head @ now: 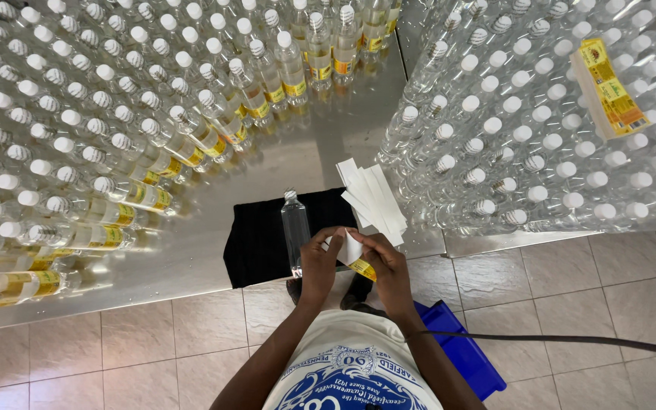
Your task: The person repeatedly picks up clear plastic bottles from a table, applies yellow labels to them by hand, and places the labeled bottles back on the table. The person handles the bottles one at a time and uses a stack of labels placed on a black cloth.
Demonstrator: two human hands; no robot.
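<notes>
A small label (352,254), white on its back with a yellow edge showing at the lower right, sits just below the centre of the frame, held between both hands. The left hand (319,262) pinches its left side with fingers clenched on the paper, and the right hand (383,262) grips the right side the same way, thumb on top.

Just left of the hands a clear bottle (295,228) with a striped white cap stands alone on a black cloth (256,243) spread over the shiny metal surface (298,156). The bottle carries no sticker and is close to the left hand; whether they touch cannot be told. Just above and right of the hands lies a loose fan of white backing strips (373,197) at the surface edge.

A large crowd of capped bottles (77,114) fills the upper left of the frame; the ones nearest the middle already wear yellow stickers. Another dense block of plain bottles (540,114) takes the upper right, and a stack of yellow labels (609,87) rests on their caps near the right edge.

Below, pale floor tiles (115,349) run across the bottom, a blue bin (461,349) sits by the person's right side, and a dark cable (571,340) crosses the lower right.
</notes>
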